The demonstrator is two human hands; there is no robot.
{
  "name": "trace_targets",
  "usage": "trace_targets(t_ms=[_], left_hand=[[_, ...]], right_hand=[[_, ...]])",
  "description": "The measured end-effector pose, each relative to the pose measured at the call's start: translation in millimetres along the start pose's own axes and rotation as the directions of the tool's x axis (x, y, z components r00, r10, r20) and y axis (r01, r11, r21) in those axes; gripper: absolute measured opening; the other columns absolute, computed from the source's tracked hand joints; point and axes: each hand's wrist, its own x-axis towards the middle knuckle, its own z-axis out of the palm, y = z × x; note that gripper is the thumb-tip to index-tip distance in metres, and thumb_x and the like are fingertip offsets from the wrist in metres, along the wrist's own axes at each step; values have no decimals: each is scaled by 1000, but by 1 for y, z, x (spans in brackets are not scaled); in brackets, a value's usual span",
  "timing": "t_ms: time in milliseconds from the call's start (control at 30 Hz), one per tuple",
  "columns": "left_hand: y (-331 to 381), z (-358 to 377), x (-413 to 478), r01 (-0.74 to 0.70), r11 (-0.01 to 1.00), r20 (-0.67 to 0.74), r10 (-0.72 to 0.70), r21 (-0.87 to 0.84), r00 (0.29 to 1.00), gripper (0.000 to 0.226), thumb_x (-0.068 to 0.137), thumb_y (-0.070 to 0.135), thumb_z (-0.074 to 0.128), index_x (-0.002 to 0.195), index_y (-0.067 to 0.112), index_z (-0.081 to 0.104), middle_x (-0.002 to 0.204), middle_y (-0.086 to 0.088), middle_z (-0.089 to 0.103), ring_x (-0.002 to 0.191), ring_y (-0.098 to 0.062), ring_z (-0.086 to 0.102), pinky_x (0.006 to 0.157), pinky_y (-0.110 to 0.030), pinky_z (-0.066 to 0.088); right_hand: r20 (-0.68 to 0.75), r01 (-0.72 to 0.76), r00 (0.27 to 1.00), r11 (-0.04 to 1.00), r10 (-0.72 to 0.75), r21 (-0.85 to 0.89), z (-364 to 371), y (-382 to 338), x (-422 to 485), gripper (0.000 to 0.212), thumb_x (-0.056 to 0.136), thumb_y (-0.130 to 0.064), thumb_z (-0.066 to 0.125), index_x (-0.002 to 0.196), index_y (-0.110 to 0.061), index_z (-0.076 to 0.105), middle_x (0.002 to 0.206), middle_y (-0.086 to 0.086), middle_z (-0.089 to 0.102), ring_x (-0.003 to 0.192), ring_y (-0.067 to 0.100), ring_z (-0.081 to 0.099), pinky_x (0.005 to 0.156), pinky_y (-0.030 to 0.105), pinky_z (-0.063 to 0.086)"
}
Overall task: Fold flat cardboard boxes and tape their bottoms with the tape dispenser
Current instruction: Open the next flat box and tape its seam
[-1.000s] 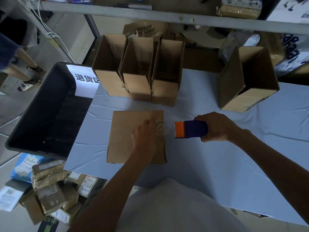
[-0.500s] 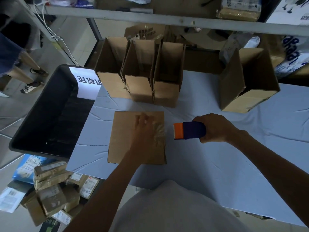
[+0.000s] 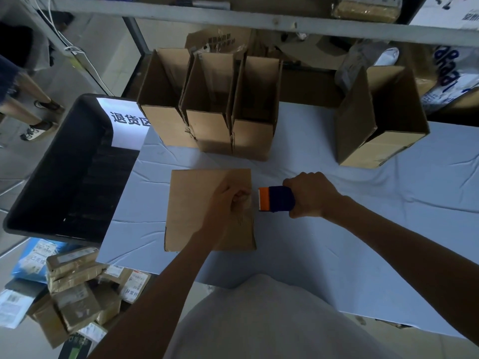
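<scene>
Five cardboard boxes were on one table (image 3: 337, 242), which was covered with a pale blue-grey cloth.

Item 1: a row of three open boxes (image 3: 210, 136) stood upright at the back centre of the table. They were side by side and touching, with their openings upward.

Item 2: a single open box (image 3: 375, 149) stood at the back right, well apart from the row. It was turned at an angle and appeared to lean toward the left.

Item 3: the working box (image 3: 191, 211) lay at the front centre of the table, just in front of the row. It presented one broad, closed brown face to the camera.

Item 4: the left hand (image 3: 228, 203) rested on that face near its right edge. Its fingers were curled in against the palm and its knuckles were pressed to the cardboard. Whether anything was pinched inside the fist could not be told.

Item 5: the tape dispenser (image 3: 276, 202) was blue with an orange front. It was held just beside the right edge of the working box, with the orange end toward the box. Contact between the two could not be confirmed.

Item 6: the right hand (image 3: 311, 194) was wrapped firmly around the dispenser's blue body, above the cloth.

Item 7: a black bin (image 3: 46, 164) stood against the table's left edge. A white label (image 3: 127, 123) with printed characters was at the bin's far corner.

Item 8: a heap of taped parcels (image 3: 75, 288) lay on the floor at the lower left, below the bin.

Item 9: a grey shelf (image 3: 233, 18) ran across the top, above the boxes.
</scene>
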Motion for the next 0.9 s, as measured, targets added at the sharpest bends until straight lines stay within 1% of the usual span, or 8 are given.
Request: trace_targets(t_ms=[133,167,233,300,433,567,733,900], left_hand=[[-2,3,4,-34,995,-43,38,91,998,18,90,20,55,93,6,67,89,-12,66,81,-22,61,80,-39,50],[-1,5,5,-23,999,-36,25,47,999,17,89,19,56,92,6,67,87,-10,65,81,-21,60,79,-37,49],[1,9,7,-26,999,-19,27,45,999,18,89,15,54,95,1,65,91,-6,60,85,-19,55,77,-32,47],[2,12,10,-16,992,-103,29,121,994,21,91,10,52,96,-7,63,92,-10,54,88,-23,49,76,-30,43],[3,12,3,-83,992,-7,84,98,996,16,89,3,54,91,17,62,99,5,44,88,-11,39,77,-25,34],[8,11,6,-108,984,-38,115,140,993,18,88,7,53,73,0,61,74,-7,53,67,-14,48,63,-28,40],[9,7,6,-227,910,53,222,347,974,29,86,12,56,58,20,54,68,-3,49,65,-16,44,61,-32,38],[9,4,5,-242,903,64,235,354,970,19,87,9,54,69,11,55,69,-8,48,66,-18,43,62,-35,38]], right_hand=[[9,0,1000,985,1,-175,-13,-22,7,42,73,-32,70,108,-14,56,99,5,62,84,19,61,66,25,37],[12,0,1000,980,2,-199,-17,-28,9,41,75,-31,70,109,-14,55,101,5,61,86,19,61,68,26,37],[22,4,1000,971,2,-237,-24,-35,13,41,76,-29,70,111,-14,54,104,5,60,89,19,61,70,27,36],[22,1,1000,965,5,-262,-30,-37,14,43,75,-28,71,111,-14,53,105,6,60,90,19,61,70,27,36],[8,-21,1000,963,24,-267,-33,-40,15,41,75,-25,71,110,-13,53,104,5,59,90,19,60,71,27,35],[2,-38,999,959,40,-282,-34,-41,17,44,73,-27,73,111,-15,54,102,4,61,89,18,62,71,27,37],[11,-57,998,963,62,-263,-35,-36,12,53,70,-31,77,113,-14,52,105,5,61,92,18,61,72,26,37],[-25,-63,998,961,58,-271,-32,-40,14,54,68,-30,79,112,-14,53,103,4,61,90,18,62,70,27,36]])
